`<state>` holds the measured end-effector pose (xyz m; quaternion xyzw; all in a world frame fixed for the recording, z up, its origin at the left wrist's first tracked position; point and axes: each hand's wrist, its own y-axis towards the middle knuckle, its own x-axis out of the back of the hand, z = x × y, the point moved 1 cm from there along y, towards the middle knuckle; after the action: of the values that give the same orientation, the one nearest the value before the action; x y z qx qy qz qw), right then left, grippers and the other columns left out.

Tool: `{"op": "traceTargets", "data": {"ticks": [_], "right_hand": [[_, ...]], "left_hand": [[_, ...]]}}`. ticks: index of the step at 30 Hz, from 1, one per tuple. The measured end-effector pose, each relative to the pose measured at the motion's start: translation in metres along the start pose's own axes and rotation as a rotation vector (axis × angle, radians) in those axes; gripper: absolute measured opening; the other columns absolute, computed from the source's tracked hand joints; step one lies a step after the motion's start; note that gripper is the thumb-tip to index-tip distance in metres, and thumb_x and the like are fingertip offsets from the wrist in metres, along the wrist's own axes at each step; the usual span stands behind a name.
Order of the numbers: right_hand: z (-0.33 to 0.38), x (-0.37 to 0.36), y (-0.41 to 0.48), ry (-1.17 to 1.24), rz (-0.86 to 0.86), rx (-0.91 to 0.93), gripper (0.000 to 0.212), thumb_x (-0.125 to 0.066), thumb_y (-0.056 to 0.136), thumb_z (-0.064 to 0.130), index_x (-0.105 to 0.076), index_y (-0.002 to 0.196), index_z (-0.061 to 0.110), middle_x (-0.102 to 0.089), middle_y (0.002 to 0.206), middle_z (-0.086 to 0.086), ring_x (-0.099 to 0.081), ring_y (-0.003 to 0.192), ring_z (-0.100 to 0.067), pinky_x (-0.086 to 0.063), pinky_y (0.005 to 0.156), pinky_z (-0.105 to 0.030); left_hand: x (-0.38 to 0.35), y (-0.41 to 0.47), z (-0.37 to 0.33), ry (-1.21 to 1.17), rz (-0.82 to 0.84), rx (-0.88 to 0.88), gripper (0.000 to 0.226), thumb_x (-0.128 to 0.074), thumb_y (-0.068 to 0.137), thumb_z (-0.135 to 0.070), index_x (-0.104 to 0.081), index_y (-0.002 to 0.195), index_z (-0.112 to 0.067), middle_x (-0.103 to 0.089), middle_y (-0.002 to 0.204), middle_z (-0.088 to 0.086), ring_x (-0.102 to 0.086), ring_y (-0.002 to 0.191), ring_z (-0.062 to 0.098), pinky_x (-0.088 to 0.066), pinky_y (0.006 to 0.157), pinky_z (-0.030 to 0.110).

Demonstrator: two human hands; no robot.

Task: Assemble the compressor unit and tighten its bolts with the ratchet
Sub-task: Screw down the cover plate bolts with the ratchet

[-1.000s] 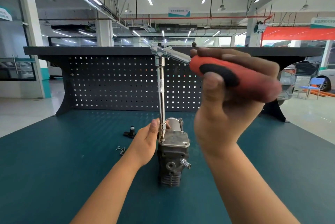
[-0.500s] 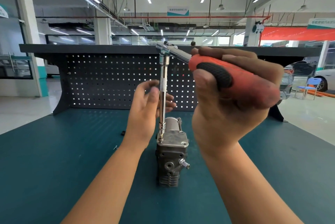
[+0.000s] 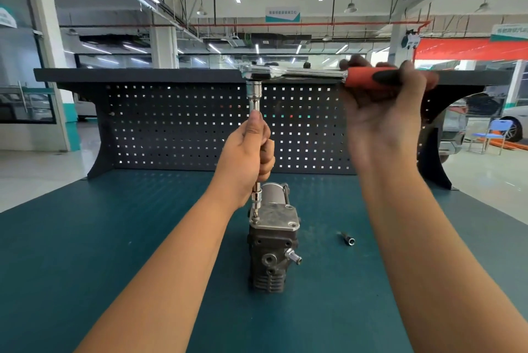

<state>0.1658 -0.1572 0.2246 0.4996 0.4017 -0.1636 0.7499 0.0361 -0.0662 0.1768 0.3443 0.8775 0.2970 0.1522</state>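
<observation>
The compressor unit stands upright on the teal bench, dark finned body below a grey metal top plate. A ratchet with a red and black handle sits level above it, and its long extension bar runs straight down to a bolt at the plate's near left corner. My left hand grips the extension bar around its middle. My right hand grips the red handle out to the right, slightly blurred.
A loose socket lies on the bench right of the compressor. A dark pegboard back panel with a top shelf closes the bench's far side. Beyond it are a workshop floor, a blue chair and a parked car.
My left hand rose from the base of the extension bar and closed around its middle. My right hand swung the ratchet handle out to the right. The view shifted and a socket came into sight.
</observation>
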Motion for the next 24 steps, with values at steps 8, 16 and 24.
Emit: {"op": "traceTargets", "data": {"ticks": [8,16,24], "right_hand": [[0.010,-0.005,0.001,0.333,0.051,-0.114,0.041,-0.048,0.094,0.019,-0.052,0.053,0.010,-0.047,0.046,-0.001,-0.051,0.046,-0.015,-0.049,0.069,-0.030],[-0.005,-0.045,-0.042,-0.261,0.214,0.344,0.031,-0.065,0.078,0.005,-0.059,0.054,0.024,-0.054,0.053,0.003,-0.052,0.052,-0.012,-0.047,0.061,-0.025],[-0.013,-0.061,-0.057,-0.427,0.391,0.426,0.025,-0.064,0.074,0.010,-0.056,0.057,0.026,-0.050,0.054,0.006,-0.048,0.054,-0.013,-0.045,0.064,-0.027]], "left_hand": [[-0.006,0.004,-0.002,0.020,0.132,0.080,0.047,-0.032,0.077,-0.063,-0.029,0.066,-0.017,-0.023,0.047,-0.010,-0.017,0.038,0.005,-0.018,0.036,0.015],[-0.013,0.002,0.008,0.295,-0.217,-0.048,0.037,-0.039,0.097,-0.045,-0.043,0.075,-0.015,-0.034,0.052,-0.010,-0.028,0.043,0.005,-0.027,0.042,0.020],[-0.012,0.004,0.002,0.345,-0.359,-0.070,0.056,-0.047,0.087,-0.055,-0.041,0.061,-0.006,-0.036,0.048,-0.003,-0.030,0.035,0.006,-0.027,0.036,0.018]]}}
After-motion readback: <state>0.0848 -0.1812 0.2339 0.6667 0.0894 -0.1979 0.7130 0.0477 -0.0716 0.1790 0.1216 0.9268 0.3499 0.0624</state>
